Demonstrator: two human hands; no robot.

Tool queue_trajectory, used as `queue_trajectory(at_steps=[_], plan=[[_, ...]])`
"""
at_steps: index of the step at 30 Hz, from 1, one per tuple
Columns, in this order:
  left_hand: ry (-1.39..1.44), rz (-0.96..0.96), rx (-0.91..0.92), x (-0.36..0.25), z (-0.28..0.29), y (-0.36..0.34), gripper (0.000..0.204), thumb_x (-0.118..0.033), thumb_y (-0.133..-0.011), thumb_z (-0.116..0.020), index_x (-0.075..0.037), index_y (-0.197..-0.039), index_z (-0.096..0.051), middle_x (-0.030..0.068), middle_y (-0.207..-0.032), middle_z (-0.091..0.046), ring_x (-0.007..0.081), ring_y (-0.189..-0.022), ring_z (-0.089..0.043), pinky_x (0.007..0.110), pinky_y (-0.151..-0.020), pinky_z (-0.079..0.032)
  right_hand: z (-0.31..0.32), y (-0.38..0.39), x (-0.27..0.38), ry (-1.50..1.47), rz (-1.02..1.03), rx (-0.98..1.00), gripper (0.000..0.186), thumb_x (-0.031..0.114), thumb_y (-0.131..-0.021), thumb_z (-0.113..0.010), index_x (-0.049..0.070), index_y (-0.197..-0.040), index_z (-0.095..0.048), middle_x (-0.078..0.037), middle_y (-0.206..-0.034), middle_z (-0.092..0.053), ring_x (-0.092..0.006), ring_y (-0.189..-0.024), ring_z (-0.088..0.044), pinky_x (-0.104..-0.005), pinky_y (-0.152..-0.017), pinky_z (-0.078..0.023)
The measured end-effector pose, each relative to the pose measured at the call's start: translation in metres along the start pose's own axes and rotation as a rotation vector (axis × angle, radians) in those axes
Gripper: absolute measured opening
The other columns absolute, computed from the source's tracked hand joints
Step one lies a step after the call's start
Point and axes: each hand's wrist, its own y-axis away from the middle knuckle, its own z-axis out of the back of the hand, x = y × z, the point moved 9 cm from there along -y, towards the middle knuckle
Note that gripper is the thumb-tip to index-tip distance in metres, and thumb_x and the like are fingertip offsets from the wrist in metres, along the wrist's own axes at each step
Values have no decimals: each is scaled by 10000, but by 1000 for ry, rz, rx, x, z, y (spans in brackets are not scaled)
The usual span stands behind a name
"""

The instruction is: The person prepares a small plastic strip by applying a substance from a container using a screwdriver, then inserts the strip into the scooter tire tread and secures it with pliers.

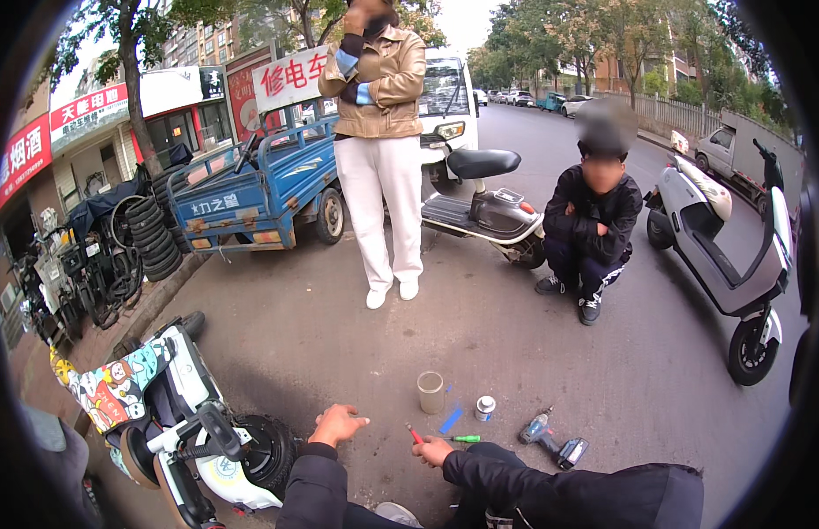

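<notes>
My left hand (pixel 339 425) is held out over the pavement with its fingers stretched and nothing in them. It is close to the black-tyred wheel (pixel 273 451) of a white electric scooter (pixel 182 401) lying on its side. My right hand (pixel 436 452) is closed around a slim red tool (pixel 415 433), whose tip is too small to make out. Just beyond that hand lie a green-handled tool (pixel 467 438) and a blue strip (pixel 451 420). A cloudy plastic cup (pixel 431 394), a small can (pixel 485 407) and a cordless drill (pixel 550 436) are on the ground farther out.
One person (pixel 379 97) stands ahead with folded arms; another (pixel 594 220) squats to the right. Behind them are a blue cargo tricycle (pixel 250 198) and a parked scooter (pixel 484 212). A grey-white scooter (pixel 718 229) stands at right. Stacked tyres (pixel 152 238) line the left kerb.
</notes>
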Motion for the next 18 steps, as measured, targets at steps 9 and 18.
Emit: queue_trajectory(at_steps=[9,18], plan=[[7,-1,-41,5,-1,-5,619,-506,-815,-805,-99,-1277,-746,200,-1274,-724,359,-1294,-621,527,-1134,-379,12,-10,29,21,46,25,518,285,-820,-722,19,-1260,-660,-85,-886,-657,-162,-675,-601,-321,-537,-461],[1,-2,-50,6,2,-2,616,-504,-812,-806,-94,-1268,-749,192,-1270,-728,360,-1283,-628,523,-1123,-386,19,-9,76,10,153,9,462,266,-828,-726,2,-1200,-653,-87,-831,-630,-175,-672,-596,-334,-546,-463]])
